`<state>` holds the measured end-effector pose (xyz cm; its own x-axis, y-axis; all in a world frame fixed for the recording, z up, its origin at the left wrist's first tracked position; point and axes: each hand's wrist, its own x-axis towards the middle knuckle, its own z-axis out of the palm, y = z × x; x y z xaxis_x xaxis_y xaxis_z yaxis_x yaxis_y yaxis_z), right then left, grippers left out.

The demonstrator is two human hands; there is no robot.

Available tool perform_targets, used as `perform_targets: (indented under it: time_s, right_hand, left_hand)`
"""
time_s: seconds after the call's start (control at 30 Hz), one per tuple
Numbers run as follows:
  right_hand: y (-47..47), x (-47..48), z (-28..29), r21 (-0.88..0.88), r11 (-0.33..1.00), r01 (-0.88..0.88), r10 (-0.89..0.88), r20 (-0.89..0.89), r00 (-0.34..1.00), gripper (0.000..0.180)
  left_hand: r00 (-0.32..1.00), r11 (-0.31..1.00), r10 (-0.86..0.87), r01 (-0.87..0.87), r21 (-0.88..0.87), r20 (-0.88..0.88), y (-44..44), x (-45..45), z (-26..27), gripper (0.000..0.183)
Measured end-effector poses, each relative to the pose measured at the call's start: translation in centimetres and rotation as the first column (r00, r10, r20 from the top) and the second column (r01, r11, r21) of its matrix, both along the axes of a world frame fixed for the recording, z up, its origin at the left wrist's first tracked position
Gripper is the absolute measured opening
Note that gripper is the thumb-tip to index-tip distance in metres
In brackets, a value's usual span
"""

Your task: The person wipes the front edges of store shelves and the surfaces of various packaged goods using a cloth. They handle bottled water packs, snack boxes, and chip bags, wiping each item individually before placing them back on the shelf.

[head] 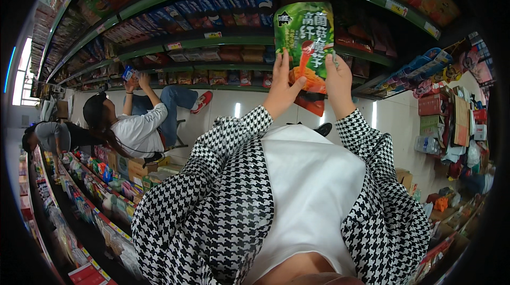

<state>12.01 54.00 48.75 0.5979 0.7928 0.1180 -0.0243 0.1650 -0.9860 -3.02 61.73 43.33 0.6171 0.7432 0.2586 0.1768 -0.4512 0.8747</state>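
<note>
Both my hands hold a green snack pouch (301, 41), upright in front of the store shelves. Its front bears large white writing and a picture of orange-red food. My left hand (283, 85) grips the lower left side, its thumb across the front. At the lower right edge is my right hand (338, 79), with its thumb along the pouch. Just below the pouch, between my wrists, a dark and red packet (314, 103) shows; whether I hold it too is hard to tell. Behind the pouch runs a green shelf edge (247, 41) with packaged snacks.
To the left, a seated person (137, 125) holds a small blue packet (128, 73). Farther left, another person (51, 135) bends over a shelf. Cardboard boxes (141, 168) stand by the left shelving. Stacked boxes and goods (432, 105) stand at the right on the tiled floor (394, 133).
</note>
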Motion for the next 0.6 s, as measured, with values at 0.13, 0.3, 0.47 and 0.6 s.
perform_targets:
  time_s: [0.13, 0.3, 0.47, 0.6]
  right_hand:
    - [-0.5, -4.2, 1.8, -0.057, 0.993, 0.108, -0.043, 0.663, 0.748, 0.025]
    - [-0.8, -7.8, 5.0, 0.01, 0.985, -0.173, 0.049, 0.942, 0.331, 0.038]
    - [-2.3, -6.6, 4.5, -0.246, 0.899, -0.363, 0.268, 0.963, 0.012, 0.056]
    - [-2.9, -5.2, 4.2, -0.328, 0.827, -0.457, 0.294, 0.945, -0.145, 0.061]
  left_hand:
    - [0.885, 0.77, 0.008, 0.292, -0.568, 0.466, -0.2, 1.5, 0.6, 0.079]
    - [0.695, 0.247, 0.242, 0.631, -0.736, 0.677, -0.2, 0.0, 0.1, 0.086]
    - [0.676, 0.109, 0.306, 0.675, -0.73, 0.671, 0.3, -1.0, -0.1, 0.087]
    - [0.685, 0.088, 0.312, 0.669, -0.738, 0.658, -0.3, -0.9, -0.1, 0.088]
